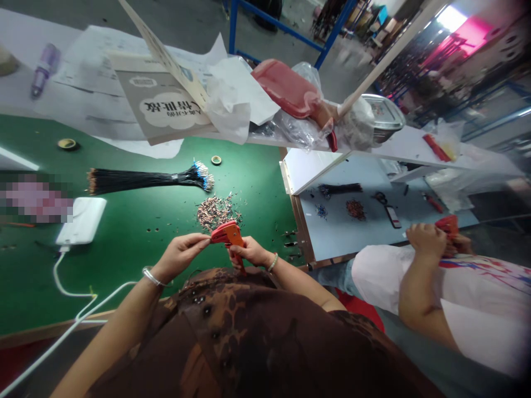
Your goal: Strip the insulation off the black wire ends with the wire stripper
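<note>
My right hand (pixel 255 252) is wrapped round the handles of a red and orange wire stripper (pixel 229 234), held just in front of my body. At the tool's jaw end, the thumb and fingers of my left hand (pixel 182 254) are pinched together; whatever thin piece they hold is too small to make out. Just beyond the stripper lies a heap of short stripped-off wire ends (pixel 215 212) on the green table top (pixel 136 243). Behind the heap, to the left, rests a long bundle of black wires (pixel 145 181) with blue and bare tips at its right end.
A white power bank (pixel 82 220) with a white cable lies at left. Tape rolls (pixel 216 160) sit near the shelf (pixel 415 145), which carries papers, a booklet (pixel 166 105) and a red pouch (pixel 286 88). At right, a co-worker (pixel 427 287) grips a similar red tool.
</note>
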Demonstrator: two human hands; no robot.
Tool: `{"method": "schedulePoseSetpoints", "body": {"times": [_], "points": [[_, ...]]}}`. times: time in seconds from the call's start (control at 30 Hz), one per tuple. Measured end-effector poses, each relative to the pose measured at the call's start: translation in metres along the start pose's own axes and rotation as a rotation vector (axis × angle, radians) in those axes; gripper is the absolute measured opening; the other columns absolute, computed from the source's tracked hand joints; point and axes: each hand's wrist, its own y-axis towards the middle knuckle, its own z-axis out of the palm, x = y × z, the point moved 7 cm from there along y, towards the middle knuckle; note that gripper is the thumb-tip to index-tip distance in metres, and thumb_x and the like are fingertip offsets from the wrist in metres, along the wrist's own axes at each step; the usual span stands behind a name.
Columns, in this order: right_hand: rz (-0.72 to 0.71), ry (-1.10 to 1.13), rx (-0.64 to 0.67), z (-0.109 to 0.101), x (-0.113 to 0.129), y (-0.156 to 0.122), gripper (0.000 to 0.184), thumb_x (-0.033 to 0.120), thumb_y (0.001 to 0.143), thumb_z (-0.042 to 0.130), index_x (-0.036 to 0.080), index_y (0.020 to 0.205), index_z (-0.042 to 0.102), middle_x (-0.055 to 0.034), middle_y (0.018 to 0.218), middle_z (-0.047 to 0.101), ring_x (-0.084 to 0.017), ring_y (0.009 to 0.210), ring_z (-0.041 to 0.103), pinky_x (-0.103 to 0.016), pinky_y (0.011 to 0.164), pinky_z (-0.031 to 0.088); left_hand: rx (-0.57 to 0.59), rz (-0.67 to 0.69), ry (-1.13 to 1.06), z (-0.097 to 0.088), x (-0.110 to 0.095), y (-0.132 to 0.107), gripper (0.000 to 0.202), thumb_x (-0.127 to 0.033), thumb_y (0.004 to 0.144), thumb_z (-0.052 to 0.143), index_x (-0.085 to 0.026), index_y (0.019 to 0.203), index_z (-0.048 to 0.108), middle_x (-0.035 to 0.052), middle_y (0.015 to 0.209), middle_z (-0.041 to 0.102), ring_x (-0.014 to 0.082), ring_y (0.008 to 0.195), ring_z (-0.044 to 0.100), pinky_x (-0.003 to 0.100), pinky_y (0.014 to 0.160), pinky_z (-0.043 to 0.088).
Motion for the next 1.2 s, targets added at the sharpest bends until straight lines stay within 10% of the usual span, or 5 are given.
{"method": "schedulePoseSetpoints", "body": {"times": [0.17, 0.37, 0.7, 1.03, 1.2], "points": [[-0.01, 0.118, -0.003, 0.007, -0.003, 0.003, 0.045, 0.053, 0.075, 0.073, 0.017, 0.081, 0.047, 0.01, 0.049, 0.041, -0.005, 0.038, 0.034, -0.02, 0.04, 0.032, -0.028, -0.049, -0.02, 0.001, 0.005, 0.001, 0.056, -0.065, 0.07, 0.067, -0.013, 0.088, 0.076, 0.0115, 0.09, 0.076, 0.0241, 0.081, 0.069, 0.035, 0.079, 0.055], [-0.102, -0.109, 0.076, -0.003, 0.013, 0.006, 0.056, 0.059, 0.075, 0.069, 0.013, 0.102, 0.054, -0.0035, 0.078, 0.059, -0.015, 0.065, 0.059, -0.03, 0.06, 0.05, -0.098, -0.053, 0.033, -0.009, 0.005, 0.002, 0.054, -0.066, 0.074, 0.063, -0.015, 0.088, 0.076, 0.0109, 0.092, 0.076, 0.0245, 0.085, 0.07, 0.035, 0.082, 0.055], [-0.035, -1.547, -0.239, -0.054, -0.033, -0.009, 0.026, 0.028, 0.077, 0.069, 0.016, 0.1, 0.066, -0.0122, 0.102, 0.062, -0.026, 0.101, 0.054, -0.039, 0.091, 0.037, -0.212, 0.061, 0.116, -0.021, 0.007, -0.01, 0.041, -0.055, 0.08, 0.062, -0.016, 0.085, 0.075, 0.0046, 0.077, 0.07, 0.0141, 0.069, 0.061, 0.023, 0.065, 0.048], [-0.329, -0.715, -0.276, 0.007, 0.028, 0.037, 0.039, 0.052, 0.091, 0.051, 0.016, 0.075, 0.057, 0.0024, 0.063, 0.052, -0.01, 0.061, 0.046, -0.022, 0.06, 0.035, -0.149, 0.104, 0.2, 0.004, 0.009, -0.016, 0.034, -0.048, 0.082, 0.059, -0.019, 0.089, 0.075, 0.0071, 0.087, 0.075, 0.0184, 0.075, 0.067, 0.026, 0.071, 0.052], [-0.21, -0.206, -0.244, 0.015, 0.0, 0.05, 0.041, 0.053, 0.084, 0.057, 0.017, 0.066, 0.054, 0.0029, 0.051, 0.05, -0.01, 0.048, 0.045, -0.022, 0.05, 0.037, -0.167, 0.033, 0.11, 0.012, 0.023, -0.027, 0.034, -0.049, 0.079, 0.062, -0.019, 0.088, 0.075, 0.0075, 0.089, 0.077, 0.0221, 0.078, 0.071, 0.031, 0.073, 0.056]]}}
